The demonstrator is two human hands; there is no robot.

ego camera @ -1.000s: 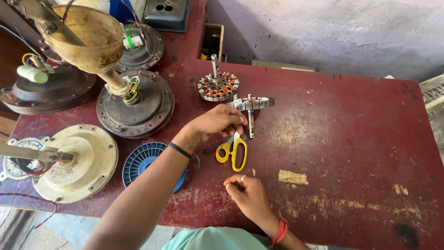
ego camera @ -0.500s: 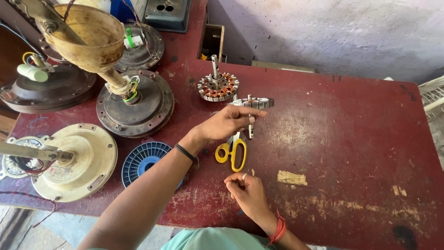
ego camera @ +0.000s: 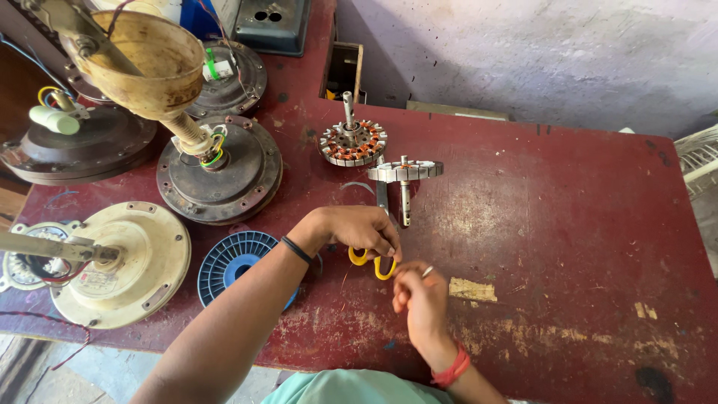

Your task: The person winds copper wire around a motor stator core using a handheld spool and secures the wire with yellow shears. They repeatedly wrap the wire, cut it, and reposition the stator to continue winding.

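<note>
Scissors under the left hand, right hand just beside them on the red tabletop.

Yellow-handled scissors (ego camera: pixel 374 262) lie with their loops toward the person and the blade (ego camera: pixel 383 196) pointing away, toward the bare rotor on its shaft (ego camera: pixel 404 173) — a long axis running roughly front to back. The left hand (ego camera: pixel 359 230) rests over the loops, fingers curled down onto them; whether its grip has closed around the handles cannot be told. The right hand (ego camera: pixel 420 295) sits just right of the loops, fingertips pinched together on something too small to make out — nearly touching the left. A copper-wound stator (ego camera: pixel 353 142) stands further back, a blue spool (ego camera: pixel 238 263) to the left.
</note>
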